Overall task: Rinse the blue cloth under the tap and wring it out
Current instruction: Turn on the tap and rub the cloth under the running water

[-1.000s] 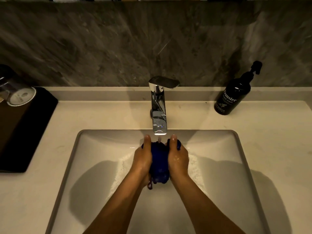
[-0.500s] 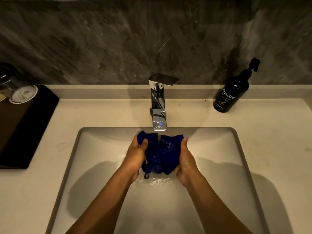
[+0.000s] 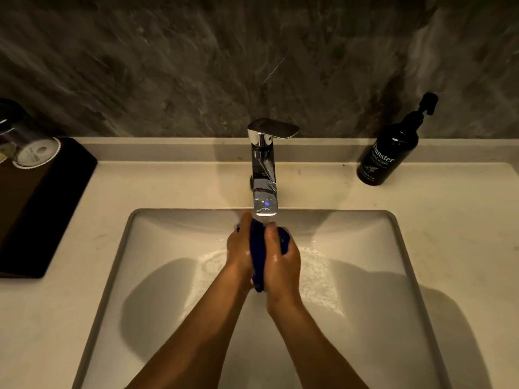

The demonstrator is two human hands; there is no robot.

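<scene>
A pale cream countertop (image 3: 421, 226) fills the lower frame, backed by a low ledge and a dark grey veined stone wall (image 3: 168, 66) across the top. The light is dim and warm.

Sunk in the middle of the counter is a rectangular white basin (image 3: 365, 276); a film of splashing water shows on its floor on either side of the hands. A chrome tap (image 3: 263, 169) stands at the basin's far edge in the centre of the frame, its spout over the basin and a small blue light near the outlet.

At upper right, a black pump bottle (image 3: 387, 153) labelled "Dunster hand wash" stands on the counter by the ledge. At the left edge, a black tray (image 3: 47, 209) lies on the counter, with a clear glass (image 3: 25, 144) topped by a paper cap on its far end.

The blue cloth (image 3: 259, 254) is bunched into a narrow roll just under the tap outlet, above the basin. Its long axis runs from the spout toward the bottom of the frame, a small end showing below the palms. The left hand (image 3: 241, 251) and right hand (image 3: 282, 262) press it between them, fingers together and curled tight around the cloth, both skins wet.
</scene>
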